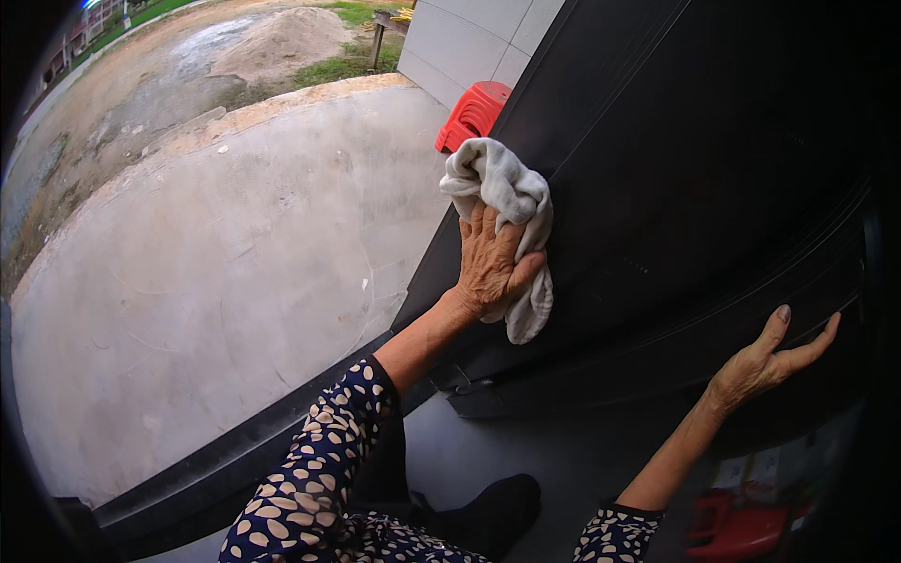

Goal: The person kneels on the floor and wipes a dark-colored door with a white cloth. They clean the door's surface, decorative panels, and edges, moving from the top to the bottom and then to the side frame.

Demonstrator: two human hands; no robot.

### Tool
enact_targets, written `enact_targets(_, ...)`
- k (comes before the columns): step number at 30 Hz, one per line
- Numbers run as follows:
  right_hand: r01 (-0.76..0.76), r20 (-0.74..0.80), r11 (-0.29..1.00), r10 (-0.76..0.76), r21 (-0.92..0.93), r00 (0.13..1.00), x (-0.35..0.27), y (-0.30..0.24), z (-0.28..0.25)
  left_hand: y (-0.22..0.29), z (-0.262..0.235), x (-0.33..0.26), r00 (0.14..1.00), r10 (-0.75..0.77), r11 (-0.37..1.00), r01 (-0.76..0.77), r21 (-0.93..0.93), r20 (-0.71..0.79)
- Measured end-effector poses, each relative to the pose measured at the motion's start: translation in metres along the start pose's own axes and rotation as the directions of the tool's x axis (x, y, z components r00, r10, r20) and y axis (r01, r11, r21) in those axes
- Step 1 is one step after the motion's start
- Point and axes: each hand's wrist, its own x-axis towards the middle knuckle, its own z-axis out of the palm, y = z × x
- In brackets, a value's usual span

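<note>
A crumpled light grey cloth [514, 192] lies under my left hand [490, 258], which presses it against the dark door panel [657, 225] near its left edge. The fingertips disappear into the folds, and one end of the cloth hangs below my thumb. My right hand [765, 361] is at the lower right beside the door, thumb and forefinger stretched apart, with nothing seen in it. The other fingers are partly hidden, and I cannot tell whether that hand touches the door.
A red plastic stool [474, 114] stands outside beyond the door edge, by a pale tiled wall [460, 42]. A dark threshold [253, 441] borders the concrete ground [235, 253]. Another red plastic item [737, 525] is low on the right. My dark shoe [502, 507] rests on the floor below.
</note>
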Motion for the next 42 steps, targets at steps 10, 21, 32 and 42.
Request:
enact_targets(10,0.026,0.018,0.981,-0.023,-0.191,1.000,-0.002,0.007,-0.009,-0.079,0.086,-0.219,0.887,-0.459,0.879,0.443,0.176,0.059)
enact_targets(21,0.041,-0.005,0.985,-0.042,-0.166,0.999,-0.012,0.008,0.021,-0.091,0.077,-0.172,0.557,-0.825,0.495,0.793,-0.355,0.093)
enact_targets(32,0.035,-0.024,0.999,-0.036,-0.015,0.999,-0.004,-0.016,0.021,0.023,0.010,-0.037,0.968,-0.201,0.927,0.139,-0.347,-0.148)
enact_targets(42,-0.040,-0.074,0.999,0.038,-0.025,0.997,0.003,-0.020,-0.002,-0.028,0.028,-0.100,0.863,-0.388,0.917,0.328,-0.226,-0.322)
